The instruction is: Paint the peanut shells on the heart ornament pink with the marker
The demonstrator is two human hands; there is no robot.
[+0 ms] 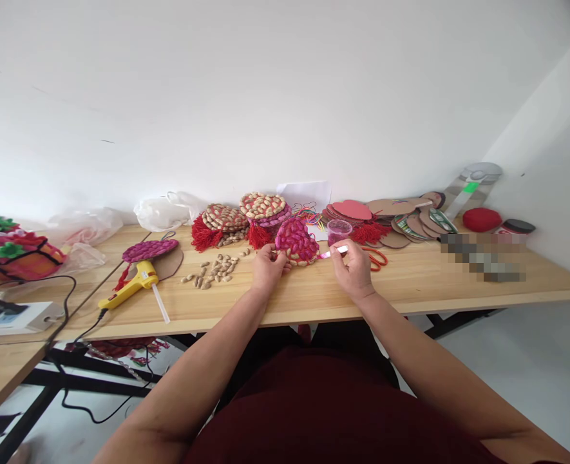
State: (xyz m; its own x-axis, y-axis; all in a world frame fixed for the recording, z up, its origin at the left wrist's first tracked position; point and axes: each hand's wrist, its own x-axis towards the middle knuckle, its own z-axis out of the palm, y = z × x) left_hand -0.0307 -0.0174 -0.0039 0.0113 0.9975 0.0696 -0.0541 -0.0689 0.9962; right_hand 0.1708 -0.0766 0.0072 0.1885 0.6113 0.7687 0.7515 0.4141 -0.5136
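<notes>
My left hand (268,269) is closed on the left edge of a round piece covered in peanut shells (296,241), mostly painted magenta with some bare tan shells along its lower edge. In my right hand (351,269) is a paintbrush (341,249) with a white handle, its pink-stained end pointing left to the piece's right side. Whether the tip touches the shells I cannot tell. A clear cup of magenta paint (339,231) stands just behind my right hand. Loose peanuts (216,270) lie scattered to the left of my left hand.
Orange-handled scissors (377,259) lie right of my right hand. Peanut discs with red tassels (224,219) and stacked cardboard pieces (395,209) line the back. A yellow glue gun (129,287) rests at left, corded near a power strip (21,318). A red yarn ball (482,220) sits far right.
</notes>
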